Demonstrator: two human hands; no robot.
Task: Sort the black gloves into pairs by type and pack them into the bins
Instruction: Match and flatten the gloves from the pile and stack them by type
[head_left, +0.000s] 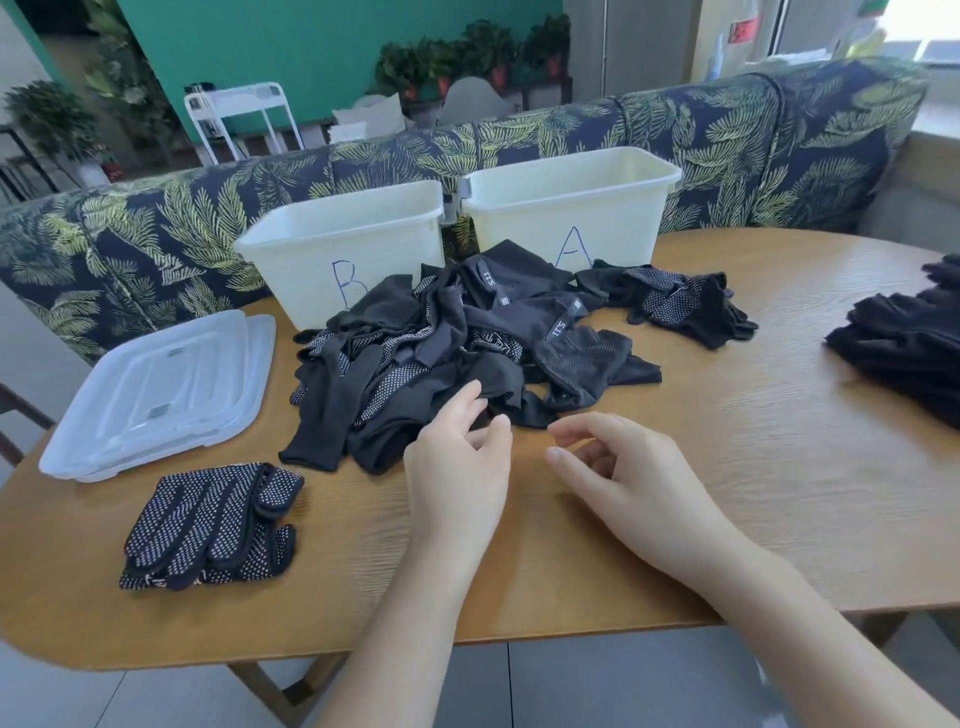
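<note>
Glove heap (457, 353), mid-surface, just in front of the two bins: a tangle of black gloves, some white-dotted, some mesh with tagged cuffs. A smaller clump (675, 306) lies at its right, in front of bin A (571, 208). Bin B (343, 244) stands to the left of A, the two nearly touching; nothing can be seen inside either from this angle.

Left hand (457, 467) at the heap's near edge, fingers loosely curled, fingertips touching the black fabric; whether it has any pinched, I cannot tell. Right hand (623, 467) just beside it, over bare surface (727, 493), fingers relaxed and half bent, thumb apart, holding nothing.

Dotted stack (208, 525) near the left front, gloves laid flat, one on another, well apart from the heap. Dark stack (904, 338) at the far right edge, partly out of view. Two clear lids (161, 395), nested, left of the heap. Leaf-print sofa (156, 223) behind the bins.
</note>
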